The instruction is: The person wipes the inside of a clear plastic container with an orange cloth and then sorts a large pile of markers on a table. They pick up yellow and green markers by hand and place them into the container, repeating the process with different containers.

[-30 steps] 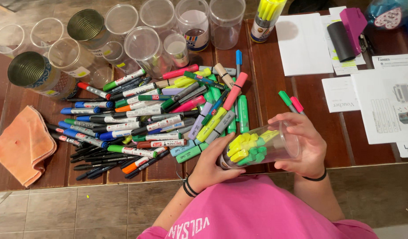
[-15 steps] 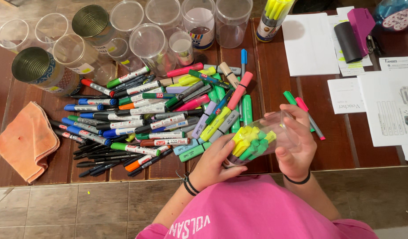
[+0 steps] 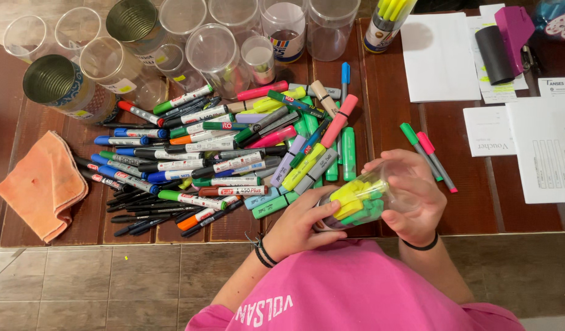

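Note:
I hold a clear plastic cup (image 3: 361, 199) on its side over the table's near edge; it is filled with yellow and green highlighters (image 3: 353, 203). My right hand (image 3: 411, 196) wraps around the cup's base and wall. My left hand (image 3: 301, 224) touches the cup's open mouth, fingers against the highlighter ends. A big heap of markers and pens (image 3: 221, 153) lies just left of my hands. Two loose markers, one green and one pink (image 3: 426, 153), lie to the right of the heap, above my right hand.
Several empty clear cups (image 3: 218, 46) and two tin cans (image 3: 56, 83) stand along the back left. An orange cloth (image 3: 40, 184) lies far left. White papers (image 3: 438, 49), a black roll (image 3: 493, 55), a magenta object (image 3: 515, 27) and a tub of highlighters (image 3: 386, 21) sit at the right. Tiled floor lies below.
The cup of highlighters has shifted slightly and tilted further onto its side; my left hand has closed in against its mouth. The camera view has drifted a little.

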